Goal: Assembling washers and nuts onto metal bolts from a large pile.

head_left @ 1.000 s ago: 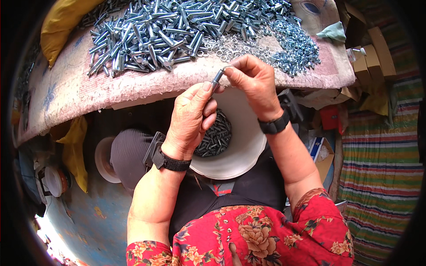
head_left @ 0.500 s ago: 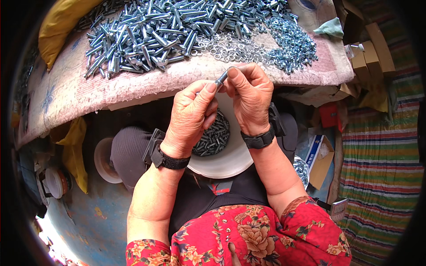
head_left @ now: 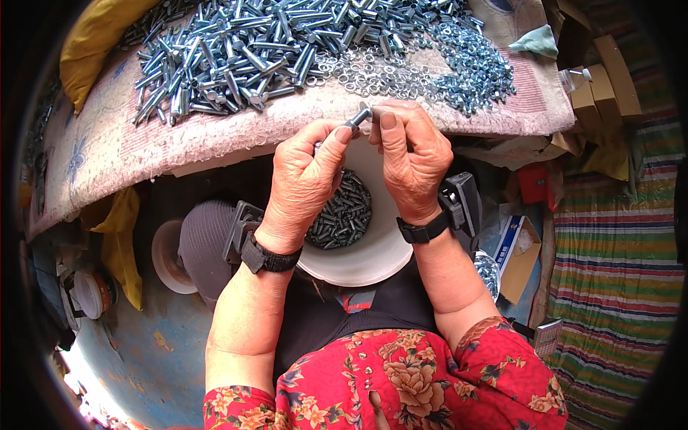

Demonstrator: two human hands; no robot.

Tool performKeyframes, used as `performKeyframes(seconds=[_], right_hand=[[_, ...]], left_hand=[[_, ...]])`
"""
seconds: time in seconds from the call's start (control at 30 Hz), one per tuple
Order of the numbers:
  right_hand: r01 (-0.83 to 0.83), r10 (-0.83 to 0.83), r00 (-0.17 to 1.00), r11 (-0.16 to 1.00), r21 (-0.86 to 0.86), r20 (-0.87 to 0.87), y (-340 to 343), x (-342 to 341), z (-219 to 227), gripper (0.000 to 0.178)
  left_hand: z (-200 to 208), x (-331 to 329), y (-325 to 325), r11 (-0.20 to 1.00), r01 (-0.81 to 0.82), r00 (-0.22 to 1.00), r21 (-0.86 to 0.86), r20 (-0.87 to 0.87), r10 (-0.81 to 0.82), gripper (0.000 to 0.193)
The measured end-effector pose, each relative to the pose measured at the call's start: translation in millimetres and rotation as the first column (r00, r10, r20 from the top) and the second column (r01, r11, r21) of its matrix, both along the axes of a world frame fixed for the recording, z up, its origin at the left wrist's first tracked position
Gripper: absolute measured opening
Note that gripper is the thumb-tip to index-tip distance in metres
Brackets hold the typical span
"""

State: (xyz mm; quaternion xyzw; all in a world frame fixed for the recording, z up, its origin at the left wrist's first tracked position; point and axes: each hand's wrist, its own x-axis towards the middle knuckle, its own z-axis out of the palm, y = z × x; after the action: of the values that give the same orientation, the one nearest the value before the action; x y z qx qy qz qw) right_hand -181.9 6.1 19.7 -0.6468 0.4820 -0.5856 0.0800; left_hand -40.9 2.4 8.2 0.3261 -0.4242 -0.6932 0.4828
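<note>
Between the thumb and fingers of my left hand [head_left: 301, 172] is a threaded metal bolt [head_left: 357, 117], its tip pointing up and to the right. My right hand [head_left: 416, 158] is closed in a pinch right beside that tip; whatever it grips is too small to make out. Below both hands stands a white bucket [head_left: 387, 247], partly hidden by them, with many short dark bolts [head_left: 347, 215] inside. Beyond the hands, on the cloth-covered table [head_left: 186, 140], lie heaped shiny bolts [head_left: 236, 61], flat washers [head_left: 365, 75] and small nuts [head_left: 473, 79].
A yellow cloth bag [head_left: 89, 50] lies at the table's far left. A pale green cloth [head_left: 537, 43] hangs by its right corner, near cardboard boxes [head_left: 605, 93]. An open carton [head_left: 519, 265] and a container of metal parts [head_left: 487, 272] stand right of my knee.
My right hand has drawn back slightly to the right, off the bolt, so the threaded tip now shows. My left hand has shifted a little left and still holds the bolt.
</note>
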Motion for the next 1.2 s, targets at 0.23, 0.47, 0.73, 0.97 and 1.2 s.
performKeyframes(seconds=[0.23,0.47,0.73,0.97,1.2], right_hand=[[-0.564,0.181,0.641,0.77,0.298,0.746,5.4,-18.5,16.5,0.009],[-0.69,0.226,0.563,0.659,0.301,0.795,18.2,-47.3,16.3,0.011],[-0.797,0.306,0.505,0.523,0.301,0.807,37.1,-73.4,16.4,0.019],[-0.654,0.239,0.707,0.579,0.486,0.666,53.5,-79.3,27.7,0.017],[-0.589,0.213,0.754,0.637,0.497,0.621,53.9,-80.9,10.0,0.013]], left_hand=[[-1.1,-5.8,1.0,0.997,0.071,0.997,-0.025,0.004,-0.071,0.021],[-3.2,-13.8,4.4,0.982,0.185,0.981,-0.033,0.067,-0.183,0.02],[-7.4,-18.2,1.1,0.852,0.521,0.851,0.056,-0.116,-0.513,0.021],[-3.1,-24.4,-0.5,0.853,0.522,0.851,0.025,0.057,-0.522,0.019],[-3.4,-35.8,4.1,0.872,0.489,0.858,0.029,0.164,-0.486,0.018]])
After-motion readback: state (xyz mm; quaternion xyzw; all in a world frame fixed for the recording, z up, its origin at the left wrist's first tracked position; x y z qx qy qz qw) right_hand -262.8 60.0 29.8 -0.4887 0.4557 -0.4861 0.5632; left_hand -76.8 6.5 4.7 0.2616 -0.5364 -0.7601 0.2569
